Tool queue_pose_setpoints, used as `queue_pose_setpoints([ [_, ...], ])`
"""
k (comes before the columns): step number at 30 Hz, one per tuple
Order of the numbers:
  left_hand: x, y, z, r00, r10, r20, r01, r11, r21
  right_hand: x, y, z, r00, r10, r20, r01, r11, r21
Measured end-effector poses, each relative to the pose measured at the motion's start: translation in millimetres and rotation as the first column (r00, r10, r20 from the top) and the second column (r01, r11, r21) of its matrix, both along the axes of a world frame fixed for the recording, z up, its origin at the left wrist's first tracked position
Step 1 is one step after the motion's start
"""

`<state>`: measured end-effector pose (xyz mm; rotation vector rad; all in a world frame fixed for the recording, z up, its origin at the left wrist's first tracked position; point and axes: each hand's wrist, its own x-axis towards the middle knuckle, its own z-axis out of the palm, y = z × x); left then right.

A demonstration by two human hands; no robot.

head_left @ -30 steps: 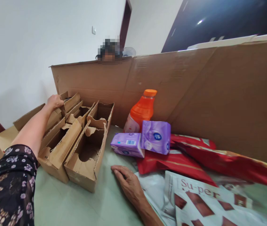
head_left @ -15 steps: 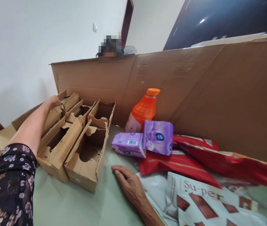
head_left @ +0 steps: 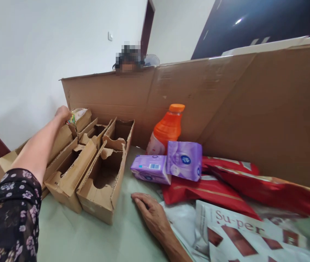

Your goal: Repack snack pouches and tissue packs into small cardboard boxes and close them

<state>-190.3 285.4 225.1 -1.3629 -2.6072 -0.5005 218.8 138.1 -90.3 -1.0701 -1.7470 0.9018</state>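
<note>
Cardboard boxes (head_left: 96,205), head view: arranged roughly three columns of two on the counter (head_left: 89,240), mouths up; left column partly covered by the forearm.
Packet (head_left: 73,118): small, whitish with green and yellow print, located at the mouth of the far left box (head_left: 83,120), part of it showing above the rim.
Left hand (head_left: 63,113): at the left edge of that mouth; grip appears clamped on the packet's left edge, fingertips hidden.
Bearing from grip: packet lies directly to the right of the left hand, in contact with it.
Long axis: seems to run rightward and slightly away from the grip; the lower part is hidden in the box, so the full axis cannot be told.
Right hand (head_left: 152,211): back upward on the counter, fingers relaxed, nothing seen in its grip; the underside is not visible.
Nearer hand: left, by a clear margin; the right lies well apart, with the middle and right columns between it and the packet.
Governing relation: in the inspector's judgement, packet against box rim, since its lower part appears inside the walls.
Right hand's surroundings: purple tissue packs (head_left: 149,168) just beyond, white bag (head_left: 234,233) just beside.
</note>
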Motion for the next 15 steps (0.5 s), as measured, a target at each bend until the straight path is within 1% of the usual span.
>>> queue_pose_setpoints([
  [2,7,-7,20.4,1.0,0.012,-0.002,-0.011,0.995,0.103,-1,1,0,1.0,0.011,0.005,-0.011,1.0,0.008],
  [4,16,-15,38.1,1.0,0.005,-0.012,-0.002,0.975,0.221,-1,2,2,1.0,0.024,0.019,-0.025,0.999,0.024],
  [7,36,-29,58.5,0.999,-0.029,-0.03,0.038,0.912,0.409,-4,3,4,0.999,0.035,0.031,-0.036,0.998,0.051],
  [9,52,-41,70.4,0.997,-0.071,-0.041,0.082,0.847,0.525,-6,3,6,0.999,0.038,0.028,-0.039,0.997,0.068],
  [11,71,-56,82.0,0.99,-0.136,-0.048,0.136,0.769,0.624,-9,5,8,0.999,0.038,0.029,-0.04,0.995,0.089],
  [13,93,-74,91.9,0.973,-0.228,-0.04,0.189,0.686,0.703,-13,6,11,0.999,0.03,0.038,-0.034,0.994,0.108],
  [15,119,-93,97.7,0.939,-0.343,-0.008,0.228,0.609,0.76,-16,7,16,0.998,0.008,0.055,-0.015,0.992,0.123],
])
